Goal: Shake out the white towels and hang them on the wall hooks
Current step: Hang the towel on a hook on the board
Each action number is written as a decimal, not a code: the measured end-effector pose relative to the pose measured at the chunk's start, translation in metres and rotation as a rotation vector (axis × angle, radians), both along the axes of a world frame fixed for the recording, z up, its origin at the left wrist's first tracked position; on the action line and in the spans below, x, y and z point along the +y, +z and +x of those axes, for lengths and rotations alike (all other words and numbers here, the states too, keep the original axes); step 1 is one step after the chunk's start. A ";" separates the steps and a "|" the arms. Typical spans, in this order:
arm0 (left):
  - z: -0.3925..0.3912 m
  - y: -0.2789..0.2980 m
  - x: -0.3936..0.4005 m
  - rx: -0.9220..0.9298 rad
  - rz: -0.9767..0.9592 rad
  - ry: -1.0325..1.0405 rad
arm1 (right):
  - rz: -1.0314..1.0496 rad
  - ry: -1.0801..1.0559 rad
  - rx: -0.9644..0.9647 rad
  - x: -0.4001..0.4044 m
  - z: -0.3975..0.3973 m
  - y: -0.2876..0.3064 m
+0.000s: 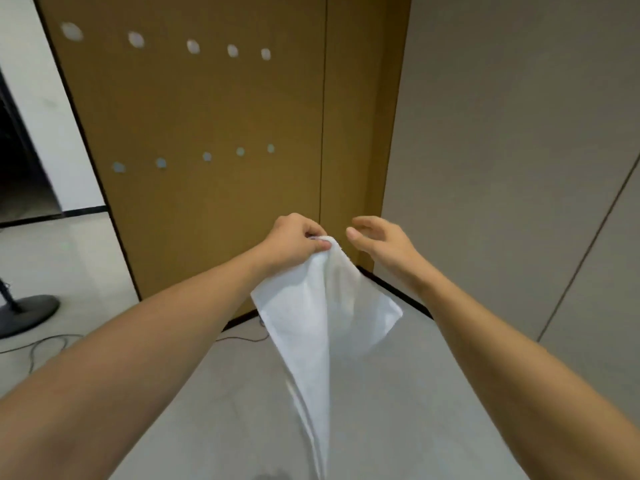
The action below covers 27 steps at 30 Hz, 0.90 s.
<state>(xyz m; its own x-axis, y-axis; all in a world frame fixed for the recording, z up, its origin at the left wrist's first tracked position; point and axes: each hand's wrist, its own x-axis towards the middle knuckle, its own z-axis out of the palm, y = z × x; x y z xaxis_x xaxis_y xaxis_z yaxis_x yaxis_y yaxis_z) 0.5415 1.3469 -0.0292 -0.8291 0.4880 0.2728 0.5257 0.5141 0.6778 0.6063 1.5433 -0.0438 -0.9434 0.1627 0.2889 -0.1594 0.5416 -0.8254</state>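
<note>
White towel (322,306) hangs creased (pointed downward), pinched by left hand (294,242); right hand (381,242) open.

Office-like interior, wood wall panel (194,133) with hooks (193,46), tiled floor (86,244)

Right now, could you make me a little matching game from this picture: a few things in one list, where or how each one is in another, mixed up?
Things:
1. left hand
2. right hand
3. white towel
4. round wall hooks

States:
A. in two rows on the brown panel
B. open, holding nothing
C. hanging down by one corner
D. pinching cloth

Pairs: 1-D, 2-B, 3-C, 4-A
</note>
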 end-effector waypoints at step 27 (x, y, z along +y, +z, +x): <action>-0.572 0.079 -0.333 0.197 -0.123 0.717 | -0.017 0.522 -0.026 -0.348 -0.681 0.079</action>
